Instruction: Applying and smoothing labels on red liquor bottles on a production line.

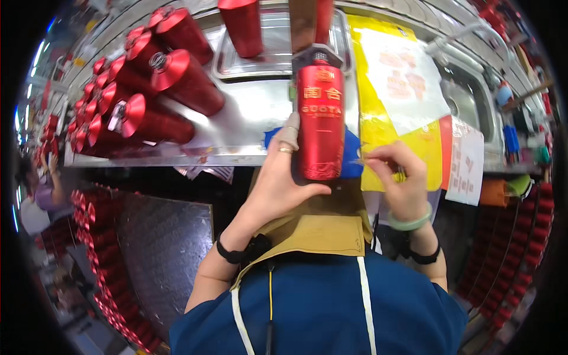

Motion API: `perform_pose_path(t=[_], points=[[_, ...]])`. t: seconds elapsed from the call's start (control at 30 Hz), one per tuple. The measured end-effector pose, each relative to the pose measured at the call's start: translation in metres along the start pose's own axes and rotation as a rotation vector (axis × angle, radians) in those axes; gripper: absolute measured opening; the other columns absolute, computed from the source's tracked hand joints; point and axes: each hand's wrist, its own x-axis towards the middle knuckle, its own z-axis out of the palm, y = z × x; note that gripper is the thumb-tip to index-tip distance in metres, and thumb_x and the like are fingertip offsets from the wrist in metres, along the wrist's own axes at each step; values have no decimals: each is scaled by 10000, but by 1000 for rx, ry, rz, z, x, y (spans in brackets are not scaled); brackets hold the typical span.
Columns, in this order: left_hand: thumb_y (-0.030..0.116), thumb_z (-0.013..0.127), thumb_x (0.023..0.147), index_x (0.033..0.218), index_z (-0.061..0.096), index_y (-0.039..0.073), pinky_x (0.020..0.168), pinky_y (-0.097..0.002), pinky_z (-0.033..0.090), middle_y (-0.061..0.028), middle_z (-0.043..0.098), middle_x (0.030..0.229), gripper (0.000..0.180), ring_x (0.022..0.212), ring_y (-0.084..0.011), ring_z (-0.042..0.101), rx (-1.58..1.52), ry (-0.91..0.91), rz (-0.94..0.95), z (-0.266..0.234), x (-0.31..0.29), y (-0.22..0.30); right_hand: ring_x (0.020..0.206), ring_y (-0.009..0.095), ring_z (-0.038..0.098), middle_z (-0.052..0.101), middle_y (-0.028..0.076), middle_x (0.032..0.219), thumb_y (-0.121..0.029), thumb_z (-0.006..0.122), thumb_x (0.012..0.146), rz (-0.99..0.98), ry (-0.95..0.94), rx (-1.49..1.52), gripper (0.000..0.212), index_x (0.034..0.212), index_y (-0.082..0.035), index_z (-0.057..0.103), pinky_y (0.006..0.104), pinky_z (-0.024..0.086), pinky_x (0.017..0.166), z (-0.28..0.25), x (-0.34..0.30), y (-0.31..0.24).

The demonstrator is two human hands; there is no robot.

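Note:
A red metallic bottle (321,133) with gold lettering lies in front of me, its base toward my body. My left hand (269,186) grips it along its left side, with the thumb reaching across below the base. A finger of that hand wears a pale finger cover and another a ring. To the right of the bottle's base, my right hand (407,177) is closed in a pinch of thumb and forefinger. Whatever is between those fingertips is too small to make out. Blue material (352,152) shows under and beside the bottle.
Several red bottles (186,83) stand on the metal worktop at the left. Behind the held bottle is a metal tray (228,68). A yellow sheet (370,89) with white printed paper (408,77) lies at right, beside a sink (473,89). Another person (50,192) is at far left.

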Motion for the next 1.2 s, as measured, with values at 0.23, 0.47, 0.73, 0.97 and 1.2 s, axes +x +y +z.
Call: perform_pose_path(t=[0.23, 0.47, 0.73, 0.97, 1.2], points=[[291, 798, 865, 1586, 237, -29, 1199, -403, 286, -218, 406, 1538, 968, 1470, -309, 349, -557, 17, -128, 4, 0, -3, 632, 79, 498, 598, 21, 721, -38, 721, 892, 88, -16, 305, 221, 1109, -39, 680, 241, 401, 590, 57, 17, -30], [85, 497, 1052, 1601, 137, -53, 1210, -359, 255, -184, 300, 1615, 671, 1474, -228, 325, -298, -5, -120, 15, 10, -10, 625, 65, 458, 514, -11, 703, -48, 707, 913, 149, 28, 251, 349, 1231, -42, 563, 239, 384, 581, 64, 20, -5], [178, 682, 965, 1579, 252, -21, 1183, -408, 307, -206, 395, 1537, 776, 1416, -291, 408, -407, 71, -152, 18, 12, -4, 735, 35, 387, 427, -52, 828, -166, 799, 896, 354, -27, 600, 393, 1135, -42, 512, 195, 346, 654, 68, 13, 15], [81, 614, 993, 1606, 140, -37, 1216, -372, 239, -167, 305, 1619, 784, 1483, -233, 316, -447, 14, -184, 15, 10, -6, 764, 47, 396, 428, -53, 837, -61, 761, 894, 371, -48, 661, 314, 1109, -48, 532, 205, 341, 673, 64, 11, 22], [197, 657, 994, 1583, 184, -71, 1230, -388, 198, -203, 282, 1624, 802, 1513, -275, 266, -320, 51, -124, 11, 9, -7, 871, 56, 464, 506, -28, 901, -58, 678, 958, 493, -93, 671, 227, 1130, -39, 531, 206, 393, 798, 56, 19, 15]])
